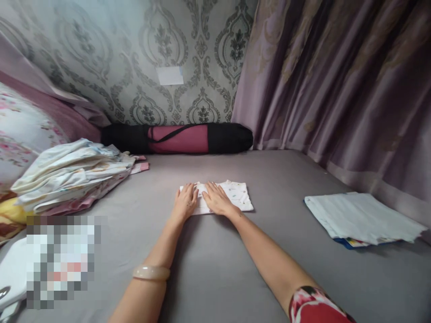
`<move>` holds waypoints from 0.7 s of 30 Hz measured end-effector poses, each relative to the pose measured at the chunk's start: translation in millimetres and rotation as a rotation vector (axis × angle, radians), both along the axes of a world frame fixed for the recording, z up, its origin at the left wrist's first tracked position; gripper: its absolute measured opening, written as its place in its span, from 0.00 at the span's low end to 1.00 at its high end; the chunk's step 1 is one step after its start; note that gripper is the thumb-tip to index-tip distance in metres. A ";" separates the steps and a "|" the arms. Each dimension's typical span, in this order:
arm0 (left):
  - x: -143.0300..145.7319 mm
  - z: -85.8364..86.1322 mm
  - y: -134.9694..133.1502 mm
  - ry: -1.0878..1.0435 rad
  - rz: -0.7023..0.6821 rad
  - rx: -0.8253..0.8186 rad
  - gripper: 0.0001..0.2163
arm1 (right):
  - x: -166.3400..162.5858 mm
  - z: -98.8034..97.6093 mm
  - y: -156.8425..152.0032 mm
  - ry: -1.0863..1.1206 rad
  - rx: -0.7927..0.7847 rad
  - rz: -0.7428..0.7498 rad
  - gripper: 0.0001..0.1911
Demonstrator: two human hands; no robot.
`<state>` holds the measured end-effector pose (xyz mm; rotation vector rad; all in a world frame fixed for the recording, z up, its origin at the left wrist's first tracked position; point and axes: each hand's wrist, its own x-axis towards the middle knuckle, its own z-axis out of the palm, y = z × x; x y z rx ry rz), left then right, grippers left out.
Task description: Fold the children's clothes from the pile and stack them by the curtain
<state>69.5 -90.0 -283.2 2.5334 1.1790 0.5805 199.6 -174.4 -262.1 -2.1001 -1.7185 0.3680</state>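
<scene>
Left hand (186, 200) and right hand (217, 198) lie flat, fingers spread, pressing a small folded white printed cloth (235, 194) mid-bed on the grey sheet (208, 269); nothing gripped. Fold looks nearly finished. Unfolded pile (72, 172) waits at left edge, folded stack (360, 217) near right edge. No readable writing.

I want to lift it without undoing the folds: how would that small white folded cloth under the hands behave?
The folded cloth is thin fabric lying flat on the grey sheet, so likely floppy and light. Lifted by one edge, it would probably sag and unfold.
</scene>
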 end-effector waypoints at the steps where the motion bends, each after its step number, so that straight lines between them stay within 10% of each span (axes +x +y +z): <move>1: -0.5 -1.7 -0.3 0.027 -0.004 0.006 0.18 | 7.5 3.1 0.7 0.047 0.011 0.006 0.32; 11: -0.5 0.8 -1.8 0.123 -0.018 -0.025 0.20 | 105.7 9.0 -35.2 -0.221 -0.122 -0.252 0.24; 21: 7.4 15.6 18.7 0.251 0.006 -0.096 0.20 | 118.4 9.1 -38.2 -0.272 -0.174 -0.231 0.22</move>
